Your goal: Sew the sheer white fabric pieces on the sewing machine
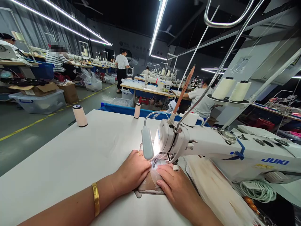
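Note:
A piece of sheer beige fabric (146, 184) with a whitish layer lies under the needle area of a white sewing machine (199, 141). My left hand (131, 171) closes on its left side, fingers bent and pressed together, partly hidden behind the lamp. On the opposite side, my right hand (175, 182) rests on the whitish layer with thumb and fingers apart. Both hands are close to the presser foot (154, 164). A grey lamp (147, 142) lights the spot. Fingertips on the far side are hard to make out.
On the white table (58, 157) stand two pale pink thread cones, one at the left (80, 115) and one at the back (137, 110). Pale fabric (209, 179) lies under the machine arm. Coiled cord (257, 190) sits at right. Several people work beyond.

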`<state>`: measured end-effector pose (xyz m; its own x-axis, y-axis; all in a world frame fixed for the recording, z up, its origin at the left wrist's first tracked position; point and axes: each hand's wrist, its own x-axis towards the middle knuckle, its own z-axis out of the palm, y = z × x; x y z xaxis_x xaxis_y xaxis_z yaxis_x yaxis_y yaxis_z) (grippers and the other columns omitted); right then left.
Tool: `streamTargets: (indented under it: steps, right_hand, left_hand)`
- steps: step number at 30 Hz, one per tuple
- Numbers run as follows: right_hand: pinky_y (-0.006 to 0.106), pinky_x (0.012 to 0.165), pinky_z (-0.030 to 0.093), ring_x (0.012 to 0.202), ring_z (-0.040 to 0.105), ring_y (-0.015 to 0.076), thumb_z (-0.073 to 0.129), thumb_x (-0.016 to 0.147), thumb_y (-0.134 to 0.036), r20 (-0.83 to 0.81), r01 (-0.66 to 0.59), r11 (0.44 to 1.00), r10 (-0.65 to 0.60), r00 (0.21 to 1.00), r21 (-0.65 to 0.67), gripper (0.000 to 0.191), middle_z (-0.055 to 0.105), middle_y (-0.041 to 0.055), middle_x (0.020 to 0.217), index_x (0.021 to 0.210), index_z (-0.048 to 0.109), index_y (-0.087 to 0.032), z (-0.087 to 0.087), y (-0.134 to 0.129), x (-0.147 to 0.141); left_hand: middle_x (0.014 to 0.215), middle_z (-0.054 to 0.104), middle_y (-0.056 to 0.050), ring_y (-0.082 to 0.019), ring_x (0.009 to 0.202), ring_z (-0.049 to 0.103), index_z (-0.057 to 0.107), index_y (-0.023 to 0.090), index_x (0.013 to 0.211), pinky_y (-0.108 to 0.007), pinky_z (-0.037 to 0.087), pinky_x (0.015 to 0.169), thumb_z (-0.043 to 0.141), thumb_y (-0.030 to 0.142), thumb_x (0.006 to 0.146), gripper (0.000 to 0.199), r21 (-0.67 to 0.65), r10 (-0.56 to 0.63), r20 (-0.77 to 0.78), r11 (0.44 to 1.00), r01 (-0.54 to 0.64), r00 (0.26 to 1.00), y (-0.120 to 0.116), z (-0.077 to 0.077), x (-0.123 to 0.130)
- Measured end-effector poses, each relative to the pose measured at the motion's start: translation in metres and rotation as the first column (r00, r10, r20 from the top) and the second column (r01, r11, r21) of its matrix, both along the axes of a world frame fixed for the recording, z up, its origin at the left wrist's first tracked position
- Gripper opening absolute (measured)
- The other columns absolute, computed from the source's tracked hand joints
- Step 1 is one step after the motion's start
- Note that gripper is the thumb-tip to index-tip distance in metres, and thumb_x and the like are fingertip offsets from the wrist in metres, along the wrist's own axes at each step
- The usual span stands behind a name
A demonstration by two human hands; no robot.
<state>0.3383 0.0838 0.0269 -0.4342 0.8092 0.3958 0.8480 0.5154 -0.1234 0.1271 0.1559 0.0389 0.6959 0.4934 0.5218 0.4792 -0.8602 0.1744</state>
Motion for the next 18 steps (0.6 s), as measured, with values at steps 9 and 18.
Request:
streamTargets:
  steps: [9,18]
  right_hand:
    - [0.037,0.082,0.053,0.104,0.065,0.0244,0.048,0.099,-0.017,-0.053,-0.093,0.994,0.096,0.994,0.056,0.028,0.070,0.0054,0.112,0.125,0.055,-0.024,0.001,-0.005,0.001]
    - [0.035,0.079,0.050,0.101,0.060,0.0217,0.043,0.097,-0.009,-0.052,-0.156,0.988,0.156,0.986,-0.003,0.030,0.067,0.0066,0.110,0.121,0.055,-0.022,0.003,-0.008,-0.005]
  left_hand:
    - [0.107,0.065,-0.011,-0.030,0.091,0.053,0.063,0.018,0.098,-0.046,0.044,0.080,0.057,0.026,0.089,0.013,-0.064,0.154,-0.179,0.984,-0.167,0.972,-0.010,0.004,0.000]
    - [0.088,0.061,0.000,-0.018,0.077,0.052,0.056,0.021,0.082,-0.042,0.037,0.083,0.061,0.022,0.083,0.004,-0.226,-0.082,-0.136,0.973,0.050,0.987,-0.023,0.011,-0.007]
